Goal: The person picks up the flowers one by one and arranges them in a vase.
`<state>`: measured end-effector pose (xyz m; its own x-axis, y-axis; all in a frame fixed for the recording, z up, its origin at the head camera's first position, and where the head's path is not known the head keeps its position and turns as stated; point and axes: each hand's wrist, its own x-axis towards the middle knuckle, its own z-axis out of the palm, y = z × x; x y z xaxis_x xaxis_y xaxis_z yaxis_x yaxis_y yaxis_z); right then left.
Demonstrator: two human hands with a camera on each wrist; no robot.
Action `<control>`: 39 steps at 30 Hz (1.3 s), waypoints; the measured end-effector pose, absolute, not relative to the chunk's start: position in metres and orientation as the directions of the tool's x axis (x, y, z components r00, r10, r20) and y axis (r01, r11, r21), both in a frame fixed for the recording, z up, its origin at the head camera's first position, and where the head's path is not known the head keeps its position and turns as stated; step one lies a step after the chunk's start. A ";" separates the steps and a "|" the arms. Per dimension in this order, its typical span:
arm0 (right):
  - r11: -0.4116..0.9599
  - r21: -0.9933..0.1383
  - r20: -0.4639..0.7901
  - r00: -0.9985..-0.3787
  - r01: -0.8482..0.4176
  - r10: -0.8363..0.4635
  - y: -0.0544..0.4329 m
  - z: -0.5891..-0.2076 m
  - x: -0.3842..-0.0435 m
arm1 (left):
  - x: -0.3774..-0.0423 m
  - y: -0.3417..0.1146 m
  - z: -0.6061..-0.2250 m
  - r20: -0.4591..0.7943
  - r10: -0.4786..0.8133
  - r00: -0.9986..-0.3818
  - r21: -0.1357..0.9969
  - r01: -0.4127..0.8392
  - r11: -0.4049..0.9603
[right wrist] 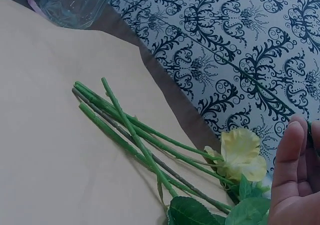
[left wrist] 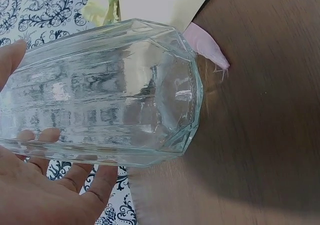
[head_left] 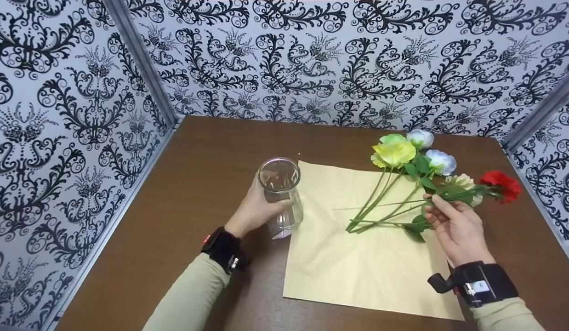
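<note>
My left hand (head_left: 256, 208) grips a clear glass vase (head_left: 291, 214) by its side, thumb on the near face and fingers around the back. Its faceted base shows in the left wrist view, close over the table. With thumb and fingertips, my right hand (head_left: 461, 230) pinches the thin stem (right wrist: 250, 80) of a red flower (head_left: 501, 186); the bloom points right and the stem's tail runs left over the paper. Just left of that hand lie several artificial flowers, among them a yellow bloom (head_left: 395, 152) and a pale blue bloom (head_left: 440, 162), their green stems (right wrist: 135, 130) crossing.
A sheet of tan paper (head_left: 349, 271) lies on the brown table (head_left: 165, 207) under the stems. A pink scrap with a frayed end (left wrist: 207, 45) lies by the vase's base. Patterned panels (head_left: 284, 69) stand at the back and sides.
</note>
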<state>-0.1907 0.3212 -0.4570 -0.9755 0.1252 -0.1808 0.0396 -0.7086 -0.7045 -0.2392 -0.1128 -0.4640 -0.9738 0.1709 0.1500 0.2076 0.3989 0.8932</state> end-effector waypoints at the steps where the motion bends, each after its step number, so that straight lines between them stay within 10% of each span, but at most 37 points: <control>1: -0.711 -0.702 -0.170 -0.978 0.033 0.123 0.321 -0.456 -0.191 | -0.239 -0.113 -0.464 0.152 0.172 -0.973 0.894 0.209 0.395; 17: -0.518 -0.855 -0.134 -0.955 -0.023 0.263 0.319 -0.448 -0.204 | -0.240 -0.113 -0.465 0.170 0.181 -0.969 0.887 0.230 0.400; 39: 0.382 -0.898 -0.025 -0.891 0.219 0.454 0.329 -0.443 -0.211 | -0.240 -0.113 -0.467 0.150 0.175 -0.973 0.901 0.207 0.381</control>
<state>-0.2105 0.3293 -0.4431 -0.8908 0.4537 -0.0249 0.2194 0.3816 -0.8979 -0.2404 -0.1126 -0.4667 -0.9731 0.1751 0.1496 0.2071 0.3810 0.9011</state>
